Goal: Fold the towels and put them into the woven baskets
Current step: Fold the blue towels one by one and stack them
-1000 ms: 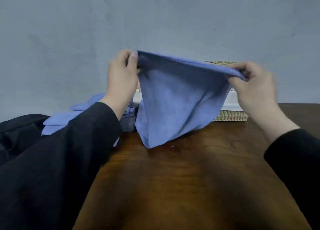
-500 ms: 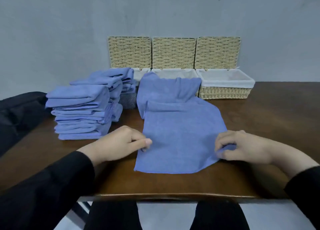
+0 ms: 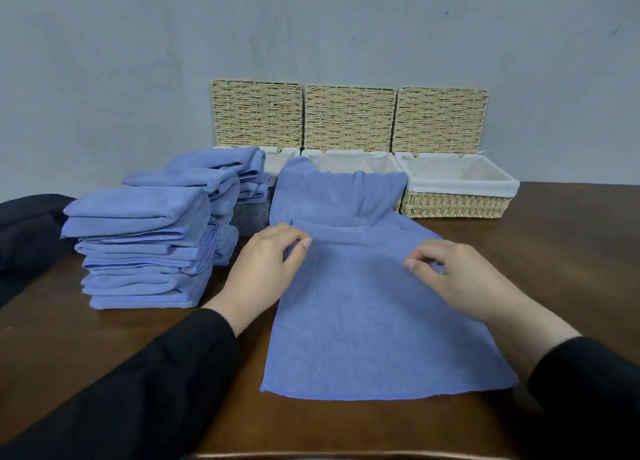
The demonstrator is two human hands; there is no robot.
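A blue towel [image 3: 363, 321] lies spread on the wooden table [image 3: 554, 269], and its far end is draped up over the front of the middle woven basket [image 3: 349, 158]. My left hand [image 3: 266, 269] pinches the towel's left edge about halfway up. My right hand [image 3: 457, 276] pinches the right edge at the same height, fingers curled. Three woven baskets with white liners stand at the back, their lids open against the wall. The right basket [image 3: 457, 203] holds nothing; the left basket [image 3: 284, 158] is partly hidden.
Two piles of folded blue towels [image 3: 145, 248] stand on the left of the table, the rear pile hiding part of the left basket. A dark cloth [image 3: 27, 231] lies at the far left. The table's near edge runs just below the towel.
The towel was held up in the air, then laid flat on the table. Both hands have since moved from its near corners up along its sides to mid-length.
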